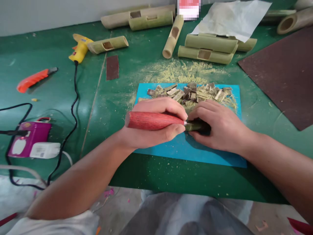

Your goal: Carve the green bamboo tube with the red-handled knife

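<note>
My left hand (pixel 156 119) is closed around the red wooden handle (pixel 154 120) of a tool whose metal neck points right. Its blade is hidden, so I cannot tell the exact kind. Opposite it, my right hand (pixel 217 125) wraps over a dark green bamboo piece (pixel 197 126), gripping it where the tool's tip meets it. Both hands are above a blue mat (pixel 158 147). Behind them, bamboo chips (pixel 193 93) and shavings are heaped on the mat's far half.
Cut bamboo tubes (pixel 151 20) lie along the back, some under white paper (pixel 230 18). To the left are a yellow glue gun (pixel 80 49), an orange utility knife (pixel 34 80) and a purple power strip (pixel 26 138) with cords. A brown sheet (pixel 283 75) lies right.
</note>
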Available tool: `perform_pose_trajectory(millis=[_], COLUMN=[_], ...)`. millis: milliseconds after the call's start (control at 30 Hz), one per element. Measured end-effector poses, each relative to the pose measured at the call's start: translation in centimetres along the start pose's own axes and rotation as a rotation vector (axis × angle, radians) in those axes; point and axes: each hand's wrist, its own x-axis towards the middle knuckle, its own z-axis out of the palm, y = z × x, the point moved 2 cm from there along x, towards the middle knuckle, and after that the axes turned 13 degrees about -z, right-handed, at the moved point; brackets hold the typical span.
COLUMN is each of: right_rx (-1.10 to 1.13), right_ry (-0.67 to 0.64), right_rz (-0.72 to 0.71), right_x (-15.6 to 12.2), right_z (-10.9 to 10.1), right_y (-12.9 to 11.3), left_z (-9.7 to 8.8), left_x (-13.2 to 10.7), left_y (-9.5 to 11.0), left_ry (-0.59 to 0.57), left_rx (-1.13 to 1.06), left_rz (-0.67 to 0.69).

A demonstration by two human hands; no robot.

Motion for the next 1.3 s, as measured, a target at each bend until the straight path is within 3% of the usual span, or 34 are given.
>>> perform_pose_trajectory(millis=[300, 567, 700, 800, 1133, 1300], right_rx=[-0.009, -0.131, -0.097, -0.066, -0.051, -0.070], right_ry=[-0.032, -0.118, -0.155, -0.150, -0.146, -0.141], right_rz=[0.016, -0.050, -0.108, -0.136, -0.054, -0.090], right_x=[0.2, 0.3, 0.1, 0.0, -0.1, -0.2], right_z=[0.3, -0.4, -0.5, -0.5, -0.8, -0.3], right_y=[-0.1, -0.1, 0.3, 0.5, -0.1, -0.5], left_z=[0.2, 0.2, 0.1, 0.1, -1.0, -0.8], left_x=[0.1, 0.4, 0.5, 0.5, 0.7, 0.8], left_y=[-0.5, -0.3, -0.2, -0.2, 0.1, 0.4], left_ry=[-0.043, -0.062, -0.092, -0.099, -0.128, -0.176], left_rx=[-0.022, -0.033, -0.042, -0.049, -0.091, -0.092], left_rz=[0.003, 0.006, -0.087, -0.140, -0.102, -0.134])
